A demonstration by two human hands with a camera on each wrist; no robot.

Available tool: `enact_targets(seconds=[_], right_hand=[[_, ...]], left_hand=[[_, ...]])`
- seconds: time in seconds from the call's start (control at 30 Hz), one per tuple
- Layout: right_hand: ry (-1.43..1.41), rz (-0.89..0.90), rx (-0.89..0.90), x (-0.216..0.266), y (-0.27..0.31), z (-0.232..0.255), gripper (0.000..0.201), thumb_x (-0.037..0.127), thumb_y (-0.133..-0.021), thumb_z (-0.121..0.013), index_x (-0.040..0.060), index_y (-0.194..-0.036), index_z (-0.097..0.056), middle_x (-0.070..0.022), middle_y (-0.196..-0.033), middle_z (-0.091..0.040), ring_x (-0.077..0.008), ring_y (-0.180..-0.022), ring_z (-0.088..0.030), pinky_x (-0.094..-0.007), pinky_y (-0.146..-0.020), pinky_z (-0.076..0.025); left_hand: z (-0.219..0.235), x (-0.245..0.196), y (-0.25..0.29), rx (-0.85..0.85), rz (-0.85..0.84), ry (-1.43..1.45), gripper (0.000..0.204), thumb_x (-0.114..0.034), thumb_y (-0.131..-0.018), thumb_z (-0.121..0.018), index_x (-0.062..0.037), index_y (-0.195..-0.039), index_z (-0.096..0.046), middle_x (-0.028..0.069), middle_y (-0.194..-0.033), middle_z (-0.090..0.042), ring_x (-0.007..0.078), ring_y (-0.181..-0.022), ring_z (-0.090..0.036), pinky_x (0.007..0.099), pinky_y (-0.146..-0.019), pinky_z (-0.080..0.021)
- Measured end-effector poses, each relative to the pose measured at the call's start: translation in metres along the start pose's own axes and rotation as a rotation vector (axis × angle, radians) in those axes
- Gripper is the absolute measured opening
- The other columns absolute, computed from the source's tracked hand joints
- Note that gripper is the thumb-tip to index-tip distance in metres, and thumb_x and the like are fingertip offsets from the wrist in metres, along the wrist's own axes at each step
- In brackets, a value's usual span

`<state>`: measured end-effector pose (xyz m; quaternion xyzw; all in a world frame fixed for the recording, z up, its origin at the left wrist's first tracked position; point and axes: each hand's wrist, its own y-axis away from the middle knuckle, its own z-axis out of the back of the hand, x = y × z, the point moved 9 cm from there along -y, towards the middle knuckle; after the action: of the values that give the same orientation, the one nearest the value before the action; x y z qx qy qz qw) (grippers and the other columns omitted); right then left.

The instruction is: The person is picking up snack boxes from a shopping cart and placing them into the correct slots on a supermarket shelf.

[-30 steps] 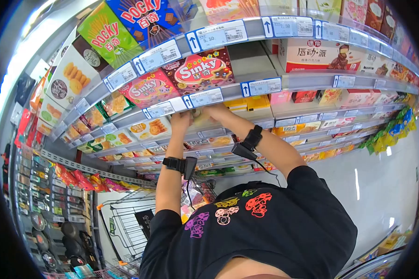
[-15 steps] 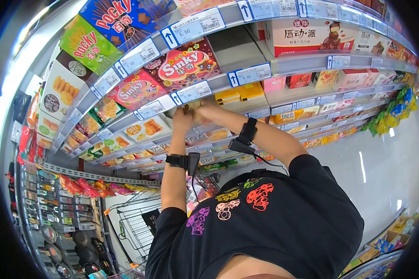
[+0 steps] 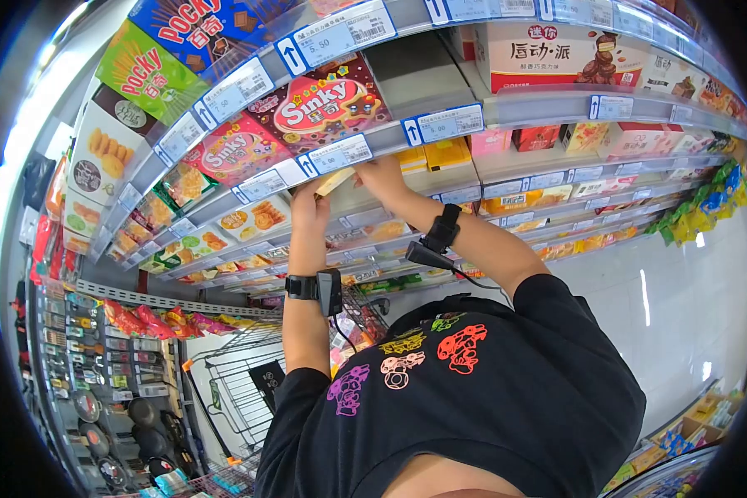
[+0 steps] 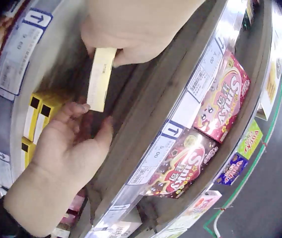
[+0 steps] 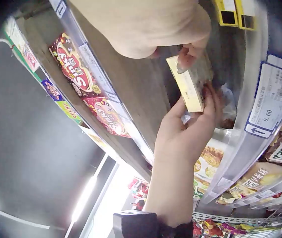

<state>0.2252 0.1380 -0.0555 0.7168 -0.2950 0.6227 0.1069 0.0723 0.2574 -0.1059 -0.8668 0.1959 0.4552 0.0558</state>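
Note:
My left hand (image 3: 310, 209) holds a small pale-yellow box (image 3: 335, 181) at the shelf edge. In the left wrist view this hand (image 4: 136, 32) grips one end of the box (image 4: 100, 82). At the other end is my right hand (image 4: 69, 148), a fingertip at the corner and the thumb apart from it. In the right wrist view the left fingers and thumb (image 5: 188, 126) lie round the box (image 5: 186, 87), while a fingertip of the right hand (image 5: 156, 25) touches its upper end. The head view has the right hand (image 3: 379, 178) just right of the box.
Sinky boxes (image 3: 324, 101) stand on the shelf above the hands. Yellow boxes (image 3: 448, 155) lie to the right, behind the shelf's price-label edge (image 3: 442, 126). A shopping cart (image 3: 241, 386) is at the lower left, near hanging pans (image 3: 145, 423).
The pale-yellow box shows more clearly between the hands in the head view. The left hand has shifted slightly left, and the gap between the hands is wider.

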Motion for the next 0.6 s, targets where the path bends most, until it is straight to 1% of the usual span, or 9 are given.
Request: enact_targets(seconds=[0.03, 0.13, 0.23, 0.33, 0.4, 0.47, 0.5, 0.57, 0.6], right_hand=[[0.044, -0.075, 0.034, -0.006, -0.002, 0.0, 0.029, 0.017, -0.078, -0.06, -0.0001, -0.101, -0.057, -0.0164, -0.077, -0.064, -0.0251, -0.062, -0.065, -0.0352, -0.053, -0.05], [0.159, 0.384, -0.058, 0.006, -0.011, -0.002, 0.036, 0.017, -0.075, -0.062, 0.0021, -0.108, -0.056, -0.0183, -0.092, -0.064, -0.0322, -0.086, -0.063, -0.0393, -0.071, -0.049], [0.345, 0.188, 0.268, -0.006, -0.016, -0.016, 0.046, 0.007, -0.074, -0.062, 0.0019, -0.118, -0.05, -0.012, -0.111, -0.058, -0.0247, -0.104, -0.055, -0.0341, -0.087, -0.043], [0.631, 0.337, 0.234, 0.019, -0.007, -0.014, 0.049, 0.006, -0.071, -0.06, 0.0046, -0.119, -0.05, -0.0122, -0.111, -0.058, -0.0263, -0.108, -0.053, -0.0361, -0.088, -0.043], [0.686, 0.309, 0.25, 0.016, -0.009, -0.016, 0.056, 0.003, -0.07, -0.057, 0.0073, -0.125, -0.046, -0.0156, -0.12, -0.052, -0.0307, -0.101, -0.057, -0.0377, -0.082, -0.048], [0.598, 0.101, 0.297, 0.008, -0.013, -0.015, 0.06, -0.001, -0.07, -0.055, 0.0085, -0.128, -0.042, -0.0165, -0.124, -0.049, -0.0306, -0.096, -0.06, -0.0368, -0.072, -0.052], [0.479, -0.091, 0.333, 0.008, -0.012, -0.013, 0.061, -0.002, -0.071, -0.054, 0.0084, -0.129, -0.041, -0.0157, -0.124, -0.05, -0.0284, -0.093, -0.062, -0.0351, -0.066, -0.054], [0.288, -0.291, 0.35, -0.001, -0.01, -0.015, 0.061, -0.004, -0.072, -0.053, 0.0075, -0.13, -0.04, -0.0151, -0.121, -0.051, -0.0241, -0.085, -0.063, -0.0314, -0.056, -0.055], [0.22, -0.298, 0.334, -0.01, -0.013, -0.017, 0.061, -0.004, -0.072, -0.053, 0.0069, -0.13, -0.039, -0.0152, -0.118, -0.053, -0.022, -0.08, -0.064, -0.0294, -0.052, -0.055]], left_hand=[[-0.005, 0.001, 0.004, 0.027, 0.01, -0.012, 0.027, 0.006, -0.082, -0.052, -0.0002, -0.108, -0.052, 0.0091, -0.105, -0.057, 0.0202, -0.099, -0.056, 0.0328, -0.083, -0.048], [-0.02, -0.008, 0.021, 0.13, 0.004, -0.071, 0.029, 0.009, -0.08, -0.051, 0.0002, -0.107, -0.052, 0.0083, -0.104, -0.058, 0.0187, -0.101, -0.055, 0.0312, -0.084, -0.046], [-0.029, -0.016, 0.026, 0.279, -0.071, -0.249, 0.037, 0.007, -0.08, -0.053, 0.0001, -0.115, -0.049, 0.0094, -0.113, -0.055, 0.0196, -0.107, -0.051, 0.032, -0.09, -0.042], [-0.041, -0.026, 0.036, 0.31, -0.208, -0.517, 0.043, 0.007, -0.078, -0.056, -0.0001, -0.119, -0.047, 0.0097, -0.119, -0.053, 0.0189, -0.108, -0.051, 0.0311, -0.091, -0.041], [-0.043, -0.026, 0.033, 0.322, -0.244, -0.637, 0.046, 0.008, -0.075, -0.058, -0.0001, -0.119, -0.047, 0.0094, -0.118, -0.054, 0.0181, -0.106, -0.052, 0.0304, -0.09, -0.041], [-0.035, -0.02, 0.019, 0.373, -0.217, -0.688, 0.048, 0.009, -0.072, -0.06, 0.0002, -0.118, -0.047, 0.0091, -0.114, -0.057, 0.0177, -0.104, -0.053, 0.0301, -0.09, -0.04], [-0.038, -0.019, 0.022, 0.357, -0.197, -0.699, 0.047, 0.009, -0.071, -0.06, 0.0008, -0.116, -0.048, 0.0093, -0.112, -0.058, 0.0177, -0.102, -0.054, 0.03, -0.089, -0.041], [-0.044, -0.02, 0.028, 0.322, -0.16, -0.72, 0.046, 0.009, -0.069, -0.061, 0.002, -0.113, -0.05, 0.0095, -0.106, -0.061, 0.0176, -0.097, -0.057, 0.0296, -0.087, -0.042], [-0.038, -0.018, 0.02, 0.311, -0.19, -0.771, 0.044, 0.008, -0.069, -0.062, 0.0023, -0.112, -0.051, 0.0096, -0.105, -0.061, 0.0176, -0.096, -0.057, 0.0293, -0.086, -0.043]])
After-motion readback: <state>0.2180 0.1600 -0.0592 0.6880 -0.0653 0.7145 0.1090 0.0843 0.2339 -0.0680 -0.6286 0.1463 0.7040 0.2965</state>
